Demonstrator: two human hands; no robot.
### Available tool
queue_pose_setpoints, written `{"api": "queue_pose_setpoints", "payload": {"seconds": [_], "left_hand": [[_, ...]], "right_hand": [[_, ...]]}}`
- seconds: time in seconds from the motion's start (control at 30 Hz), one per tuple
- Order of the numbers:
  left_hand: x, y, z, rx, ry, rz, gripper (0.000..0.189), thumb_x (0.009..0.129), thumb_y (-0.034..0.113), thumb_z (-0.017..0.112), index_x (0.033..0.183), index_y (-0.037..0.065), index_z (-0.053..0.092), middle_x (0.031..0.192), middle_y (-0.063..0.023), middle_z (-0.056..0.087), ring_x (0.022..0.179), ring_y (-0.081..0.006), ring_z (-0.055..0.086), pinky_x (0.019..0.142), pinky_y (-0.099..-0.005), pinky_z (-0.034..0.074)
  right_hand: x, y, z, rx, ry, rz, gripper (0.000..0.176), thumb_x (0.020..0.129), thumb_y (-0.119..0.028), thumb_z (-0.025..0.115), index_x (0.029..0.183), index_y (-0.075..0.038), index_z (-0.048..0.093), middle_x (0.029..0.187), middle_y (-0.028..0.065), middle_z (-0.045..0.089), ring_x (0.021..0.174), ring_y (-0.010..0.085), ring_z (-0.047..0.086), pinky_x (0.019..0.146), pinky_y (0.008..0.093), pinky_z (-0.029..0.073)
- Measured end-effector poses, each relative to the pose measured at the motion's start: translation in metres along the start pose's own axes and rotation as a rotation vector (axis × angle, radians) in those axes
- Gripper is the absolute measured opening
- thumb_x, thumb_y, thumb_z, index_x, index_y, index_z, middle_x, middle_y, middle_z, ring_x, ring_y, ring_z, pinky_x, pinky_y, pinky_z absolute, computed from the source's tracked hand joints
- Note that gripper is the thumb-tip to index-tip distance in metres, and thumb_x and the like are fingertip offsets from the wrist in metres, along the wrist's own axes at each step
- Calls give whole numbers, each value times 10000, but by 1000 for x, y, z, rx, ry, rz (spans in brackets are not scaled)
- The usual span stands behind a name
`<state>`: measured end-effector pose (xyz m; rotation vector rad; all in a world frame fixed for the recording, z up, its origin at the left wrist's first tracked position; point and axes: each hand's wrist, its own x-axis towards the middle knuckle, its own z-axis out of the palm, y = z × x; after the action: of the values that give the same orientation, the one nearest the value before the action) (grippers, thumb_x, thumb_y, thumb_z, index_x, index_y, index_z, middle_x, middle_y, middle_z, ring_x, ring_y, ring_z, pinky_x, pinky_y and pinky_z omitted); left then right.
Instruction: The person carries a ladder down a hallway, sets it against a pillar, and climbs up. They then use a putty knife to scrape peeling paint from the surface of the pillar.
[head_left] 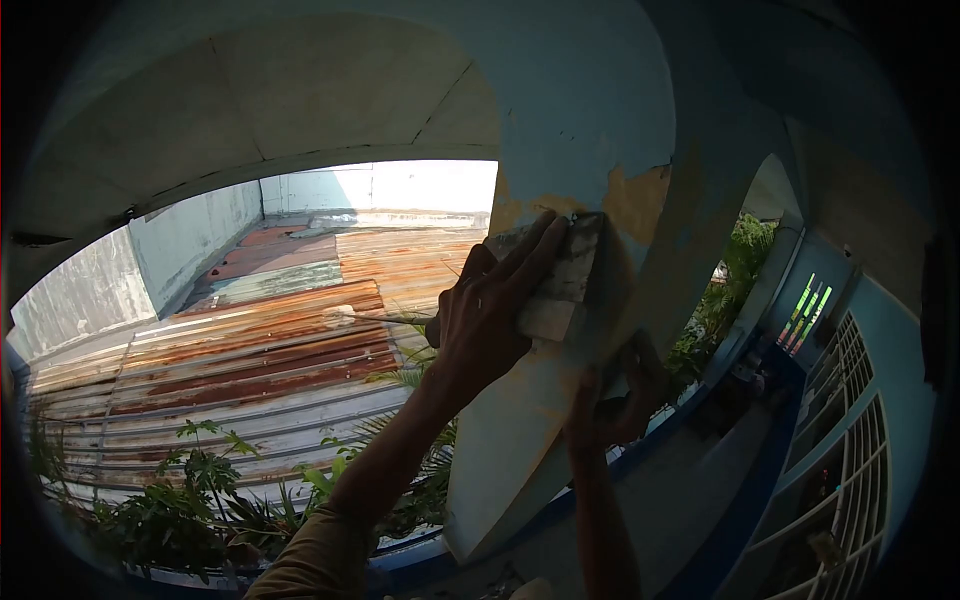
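Observation:
My left hand (pixel 490 300) is closed around a wide putty knife (pixel 565 270), its fingers stretched along the back of the blade. The smeared grey blade lies against the face of a pale blue column (pixel 550 110), and a handle end pokes out left of my hand. Tan patches (pixel 637 198) of bare or filled surface show around the blade. Lower and to the right, my right hand (pixel 620 395) is in shadow by the column's edge. Its thumb and fingers curl around something dark that I cannot make out.
Beyond the opening on the left spreads a rusty corrugated roof (pixel 250 370), with leafy plants (pixel 170 520) below it. On the right a corridor floor (pixel 690 490) runs past barred windows (pixel 850 470). An arch (pixel 330 90) curves overhead from the column.

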<state>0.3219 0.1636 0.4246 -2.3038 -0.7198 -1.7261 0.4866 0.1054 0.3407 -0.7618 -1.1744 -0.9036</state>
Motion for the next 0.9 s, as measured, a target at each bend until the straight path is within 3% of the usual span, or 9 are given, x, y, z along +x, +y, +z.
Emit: {"api": "queue_pose_setpoints", "payload": {"seconds": [0.13, 0.17, 0.33, 0.37, 0.4, 0.5, 0.6, 0.77, 0.9], "left_hand": [[41, -5, 0, 2, 57, -48, 907, 759, 58, 787, 1578, 239, 441, 1396, -28, 662, 851, -282, 583, 784, -401, 535], [43, -5, -2, -2, 29, -67, 1063, 619, -89, 703, 1579, 273, 424, 1541, 33, 543, 951, -306, 604, 766, -406, 583], [15, 1, -12, -18, -78, -38, 1043, 649, -57, 732, 1585, 277, 417, 1564, 32, 518, 916, -319, 608, 774, -410, 587], [-2, 3, -11, -5, -129, -33, 1037, 655, -27, 762, 1585, 275, 420, 1570, 33, 513, 919, -313, 609, 761, -408, 589], [-16, 7, -9, -22, -111, -34, 955, 701, 75, 816, 1572, 227, 454, 1531, -24, 558, 835, -301, 577, 790, -385, 553], [-28, 6, -3, -11, -116, -37, 954, 698, 101, 829, 1569, 214, 456, 1539, -28, 550, 856, -313, 594, 810, -388, 562], [-22, 0, -5, -34, -79, 32, 969, 684, 118, 844, 1568, 208, 457, 1542, -29, 548, 872, -324, 605, 821, -398, 565], [-18, 4, 9, -27, -18, -28, 960, 708, 79, 817, 1580, 220, 440, 1545, -37, 545, 853, -301, 590, 815, -388, 557], [47, -3, 6, 57, 67, -42, 969, 723, 49, 801, 1592, 236, 416, 1522, -42, 567, 840, -279, 568, 801, -377, 547]], "right_hand": [[1, 1, 1, -6, 24, 9, 439, 897, -289, 754, 1178, 29, 642, 1238, 216, 655, 1157, 382, 635, 1000, 508, 531], [1, 1, -1, -10, 28, 15, 439, 897, -289, 754, 1178, 29, 642, 1238, 216, 655, 1157, 382, 635, 1000, 508, 531], [0, 2, -2, 10, -10, -6, 409, 933, -240, 745, 1195, 55, 635, 1307, 240, 626, 1189, 375, 617, 1012, 493, 507], [-1, 2, -2, 12, -9, -7, 409, 933, -240, 745, 1195, 55, 635, 1307, 240, 626, 1189, 375, 617, 1012, 493, 507], [-2, 2, -1, 9, -3, 4, 409, 931, -238, 748, 1193, 55, 635, 1305, 241, 627, 1191, 375, 617, 1015, 491, 507], [-2, 1, 0, -1, -6, 5, 412, 929, -238, 753, 1193, 54, 632, 1302, 244, 627, 1193, 375, 617, 1018, 491, 507], [-1, 0, 1, 6, 4, 6, 415, 929, -240, 754, 1194, 54, 627, 1302, 248, 626, 1191, 379, 616, 1016, 496, 507], [0, -2, 1, -1, -3, 17, 422, 934, -249, 748, 1196, 55, 620, 1300, 251, 627, 1187, 388, 616, 1004, 505, 510], [0, 1, -2, -2, -11, 1, 435, 929, -274, 751, 1185, 58, 633, 1291, 251, 632, 1186, 387, 617, 995, 509, 515]]}}
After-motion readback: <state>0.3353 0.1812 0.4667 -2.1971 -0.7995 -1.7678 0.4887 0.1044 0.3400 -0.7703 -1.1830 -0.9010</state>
